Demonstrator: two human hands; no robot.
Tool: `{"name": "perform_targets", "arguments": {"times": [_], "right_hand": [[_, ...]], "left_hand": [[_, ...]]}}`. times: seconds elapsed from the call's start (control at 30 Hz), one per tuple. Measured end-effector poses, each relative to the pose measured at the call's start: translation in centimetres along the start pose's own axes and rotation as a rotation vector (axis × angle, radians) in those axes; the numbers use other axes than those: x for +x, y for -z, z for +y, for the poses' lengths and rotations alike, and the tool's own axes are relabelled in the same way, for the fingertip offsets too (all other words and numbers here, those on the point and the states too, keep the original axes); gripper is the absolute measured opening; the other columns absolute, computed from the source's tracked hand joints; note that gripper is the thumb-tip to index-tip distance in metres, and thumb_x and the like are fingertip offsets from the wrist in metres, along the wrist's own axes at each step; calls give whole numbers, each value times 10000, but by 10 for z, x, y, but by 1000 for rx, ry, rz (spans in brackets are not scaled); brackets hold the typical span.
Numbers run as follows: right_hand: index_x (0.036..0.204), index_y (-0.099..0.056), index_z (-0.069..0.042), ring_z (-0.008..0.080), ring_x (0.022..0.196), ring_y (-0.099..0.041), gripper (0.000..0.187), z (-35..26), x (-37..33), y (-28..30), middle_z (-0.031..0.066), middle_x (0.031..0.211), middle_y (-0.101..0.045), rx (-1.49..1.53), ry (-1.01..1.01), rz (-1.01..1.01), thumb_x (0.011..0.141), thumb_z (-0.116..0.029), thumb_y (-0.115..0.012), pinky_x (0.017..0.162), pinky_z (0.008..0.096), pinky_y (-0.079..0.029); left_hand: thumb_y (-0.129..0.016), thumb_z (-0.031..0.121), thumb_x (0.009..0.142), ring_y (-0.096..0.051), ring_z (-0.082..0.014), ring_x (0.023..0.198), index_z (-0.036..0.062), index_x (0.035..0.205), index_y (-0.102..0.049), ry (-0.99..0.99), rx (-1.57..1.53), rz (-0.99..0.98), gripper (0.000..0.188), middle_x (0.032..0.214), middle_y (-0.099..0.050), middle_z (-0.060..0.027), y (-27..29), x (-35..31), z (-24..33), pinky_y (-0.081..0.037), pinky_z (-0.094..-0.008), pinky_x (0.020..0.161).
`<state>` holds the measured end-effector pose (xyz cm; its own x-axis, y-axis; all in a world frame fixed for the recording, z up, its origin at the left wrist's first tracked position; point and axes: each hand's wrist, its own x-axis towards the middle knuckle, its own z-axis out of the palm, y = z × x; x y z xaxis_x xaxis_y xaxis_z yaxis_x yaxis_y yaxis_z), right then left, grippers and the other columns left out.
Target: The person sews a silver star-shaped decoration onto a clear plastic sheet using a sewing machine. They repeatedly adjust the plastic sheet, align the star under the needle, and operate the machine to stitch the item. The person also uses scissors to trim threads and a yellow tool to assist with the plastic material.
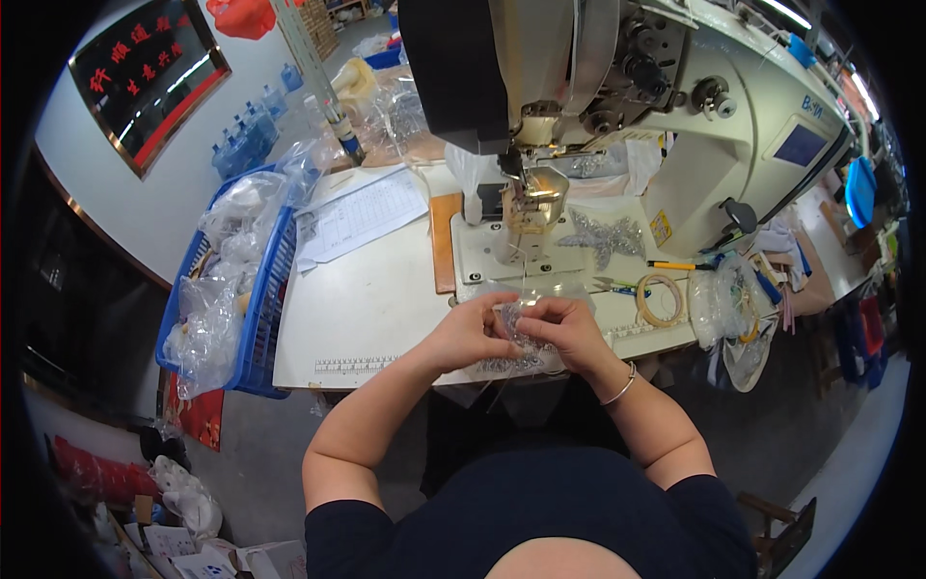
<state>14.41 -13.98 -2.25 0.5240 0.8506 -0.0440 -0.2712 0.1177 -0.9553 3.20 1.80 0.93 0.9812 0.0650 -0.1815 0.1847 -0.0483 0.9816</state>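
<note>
both hands are being held together at the near edge of the white table (386, 299): a clear sequined piece (516, 338) is being pinched by the left hand (470, 333) and the right hand (569, 330), fingers clenched on it, just before the sewing machine (617, 106).

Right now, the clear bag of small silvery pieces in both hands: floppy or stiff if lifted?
Probably floppy: the clear bag crumples between the left hand and right hand. Likely light, since fingers alone hold it above the table edge. The film looks glossy, so perhaps slippery, and the loose contents may shift.
</note>
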Motion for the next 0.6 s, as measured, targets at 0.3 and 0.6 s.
{"name": "perform_targets", "arguments": {"times": [0.3,0.6], "right_hand": [[941,-626,-6,106,766,-603,124,7,-8,-17,48,850,-646,468,106,256,822,-24,-653,682,218,-489],[968,-613,-25,107,813,-588,122,-16,12,-69,46,906,-636,655,340,228,847,-14,-622,751,225,-484]], "left_hand": [[-402,326,959,-563,-279,1099,-34,1353,-305,-164,-595,-253,542,1265,-489,-229,55,1,-9,-486,-338,903],[-474,543,871,-287,-271,1332,-2,1402,-210,-698,-1425,-23,805,1426,-323,-156,-40,-30,-46,-185,-430,1116]]}}
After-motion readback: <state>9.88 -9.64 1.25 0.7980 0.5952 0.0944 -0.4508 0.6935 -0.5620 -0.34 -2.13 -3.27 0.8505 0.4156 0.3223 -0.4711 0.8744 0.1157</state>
